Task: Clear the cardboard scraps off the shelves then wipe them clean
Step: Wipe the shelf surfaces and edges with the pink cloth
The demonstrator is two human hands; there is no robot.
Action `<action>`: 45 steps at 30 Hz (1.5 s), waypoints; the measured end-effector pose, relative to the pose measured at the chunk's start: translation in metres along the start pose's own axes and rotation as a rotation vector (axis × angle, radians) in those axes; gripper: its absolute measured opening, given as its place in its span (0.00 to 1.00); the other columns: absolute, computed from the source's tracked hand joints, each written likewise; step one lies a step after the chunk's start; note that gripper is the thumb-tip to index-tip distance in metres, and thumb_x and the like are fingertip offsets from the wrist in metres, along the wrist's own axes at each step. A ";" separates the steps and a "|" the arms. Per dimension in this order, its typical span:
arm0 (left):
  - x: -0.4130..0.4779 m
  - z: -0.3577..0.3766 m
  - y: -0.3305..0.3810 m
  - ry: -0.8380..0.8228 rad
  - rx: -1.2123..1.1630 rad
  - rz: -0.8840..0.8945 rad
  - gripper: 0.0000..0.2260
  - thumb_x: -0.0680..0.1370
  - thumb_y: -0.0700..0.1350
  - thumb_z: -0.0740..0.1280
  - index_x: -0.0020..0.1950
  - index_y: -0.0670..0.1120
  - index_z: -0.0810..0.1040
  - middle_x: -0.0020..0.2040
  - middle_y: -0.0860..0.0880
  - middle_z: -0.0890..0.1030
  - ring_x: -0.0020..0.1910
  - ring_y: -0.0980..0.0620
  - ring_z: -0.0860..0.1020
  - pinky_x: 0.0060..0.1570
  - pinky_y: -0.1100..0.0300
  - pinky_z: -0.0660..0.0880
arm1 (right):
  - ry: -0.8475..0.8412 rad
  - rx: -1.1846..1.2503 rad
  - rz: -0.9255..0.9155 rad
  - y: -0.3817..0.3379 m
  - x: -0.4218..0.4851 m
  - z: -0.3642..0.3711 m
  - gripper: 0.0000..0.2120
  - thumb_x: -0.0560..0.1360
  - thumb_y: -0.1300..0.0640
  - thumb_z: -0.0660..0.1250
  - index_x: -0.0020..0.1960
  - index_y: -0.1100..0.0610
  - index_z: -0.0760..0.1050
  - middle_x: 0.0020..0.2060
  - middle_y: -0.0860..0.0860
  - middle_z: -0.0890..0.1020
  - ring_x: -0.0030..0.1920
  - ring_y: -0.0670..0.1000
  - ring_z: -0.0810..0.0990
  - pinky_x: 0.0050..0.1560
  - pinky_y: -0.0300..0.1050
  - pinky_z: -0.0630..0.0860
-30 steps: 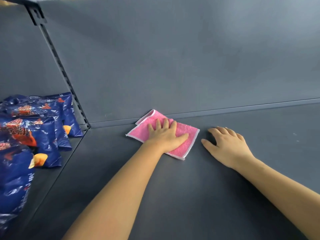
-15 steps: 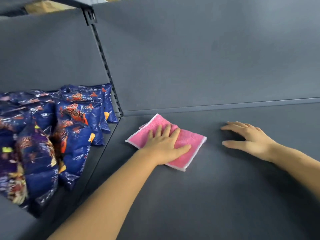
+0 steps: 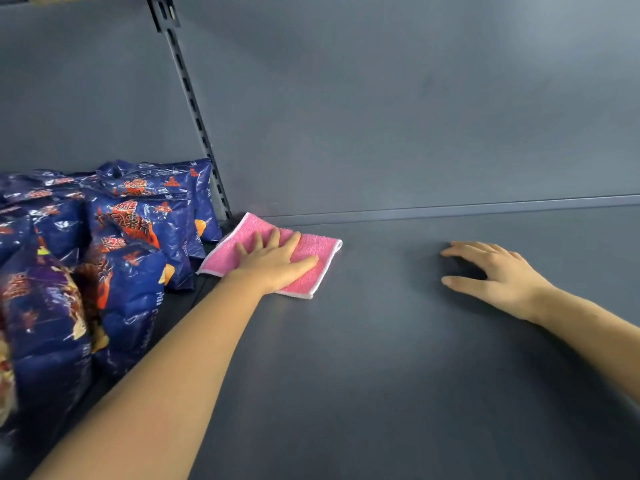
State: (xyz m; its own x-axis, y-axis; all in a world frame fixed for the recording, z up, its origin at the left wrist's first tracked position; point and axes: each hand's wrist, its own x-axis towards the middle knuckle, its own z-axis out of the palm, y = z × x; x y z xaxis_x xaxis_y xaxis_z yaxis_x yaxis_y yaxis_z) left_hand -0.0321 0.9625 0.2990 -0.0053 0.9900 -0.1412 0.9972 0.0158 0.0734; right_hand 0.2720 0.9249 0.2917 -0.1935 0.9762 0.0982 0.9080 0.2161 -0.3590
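Cloth [image 3: 320, 249], pink with a pale hem, lies folded flat on the shelf [image 3: 381, 358] just right of the foot of the upright [image 3: 194, 109], with its far corner up at the shelf's back edge. The left hand [image 3: 273, 265] lies spread on top of it, fingers straight and palm pressing down, with nothing curled round the fabric. The right hand [image 3: 498, 271] rests on bare shelf well right of the upright, fingers loosely arched, holding nothing. Left of the upright, blue bags [image 3: 138, 220] fill the next bay, the nearest just beside the cloth.

It looks like soft, light terry that would bunch or flip over if pushed by an edge. A flat palm over its middle, as now, seems the right hold, since pressure and friction carry it along. The shelf looks like smooth painted metal, so it should glide easily. No scraps show on this shelf, so wiping is probably the step in hand. The bags look light and slick, so a sweep toward the upright could nudge them.
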 end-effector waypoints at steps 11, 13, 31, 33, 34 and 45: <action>-0.112 0.023 0.002 0.028 0.003 0.000 0.31 0.75 0.66 0.47 0.74 0.56 0.42 0.76 0.47 0.40 0.74 0.42 0.39 0.71 0.39 0.38 | -0.006 -0.049 -0.008 -0.057 -0.012 0.011 0.25 0.77 0.43 0.57 0.71 0.52 0.63 0.72 0.50 0.65 0.72 0.53 0.61 0.71 0.48 0.56; -0.133 0.026 0.001 0.032 0.013 -0.014 0.31 0.75 0.66 0.47 0.74 0.56 0.42 0.76 0.47 0.40 0.74 0.42 0.39 0.71 0.40 0.38 | 0.004 0.001 -0.097 -0.087 -0.019 0.018 0.25 0.78 0.44 0.57 0.71 0.53 0.63 0.73 0.50 0.63 0.73 0.53 0.60 0.71 0.48 0.56; -0.270 0.045 0.010 0.034 0.170 -0.217 0.30 0.78 0.53 0.49 0.74 0.45 0.38 0.76 0.41 0.41 0.75 0.41 0.44 0.72 0.48 0.48 | -0.160 0.043 -0.676 -0.210 -0.162 0.059 0.26 0.79 0.48 0.44 0.75 0.56 0.56 0.75 0.53 0.61 0.75 0.51 0.59 0.73 0.42 0.54; -0.284 0.039 0.006 0.066 0.211 -0.175 0.30 0.77 0.53 0.54 0.75 0.48 0.44 0.76 0.42 0.49 0.73 0.43 0.51 0.70 0.51 0.54 | -0.047 0.026 -0.697 -0.207 -0.173 0.069 0.27 0.77 0.47 0.45 0.70 0.57 0.67 0.67 0.53 0.74 0.67 0.52 0.73 0.67 0.42 0.67; -0.290 0.037 0.002 0.113 0.235 -0.130 0.30 0.75 0.54 0.58 0.74 0.48 0.51 0.73 0.43 0.58 0.70 0.43 0.58 0.67 0.53 0.59 | 0.028 0.002 -0.707 -0.205 -0.175 0.073 0.26 0.74 0.46 0.50 0.64 0.57 0.74 0.57 0.52 0.82 0.58 0.51 0.80 0.58 0.41 0.74; -0.261 0.081 -0.029 0.629 0.409 0.161 0.18 0.67 0.37 0.61 0.56 0.37 0.73 0.52 0.40 0.82 0.52 0.45 0.81 0.54 0.51 0.77 | 0.303 -0.352 -0.694 -0.197 -0.160 0.106 0.22 0.68 0.60 0.55 0.58 0.61 0.78 0.53 0.57 0.83 0.53 0.57 0.83 0.52 0.48 0.80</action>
State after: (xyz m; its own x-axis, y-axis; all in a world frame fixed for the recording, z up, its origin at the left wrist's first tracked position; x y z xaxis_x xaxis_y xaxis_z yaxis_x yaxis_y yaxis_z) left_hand -0.0540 0.6928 0.2539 0.2231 0.8710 0.4378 0.9370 -0.0678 -0.3425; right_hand 0.0841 0.7285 0.2481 -0.6890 0.5650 0.4539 0.6921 0.6987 0.1809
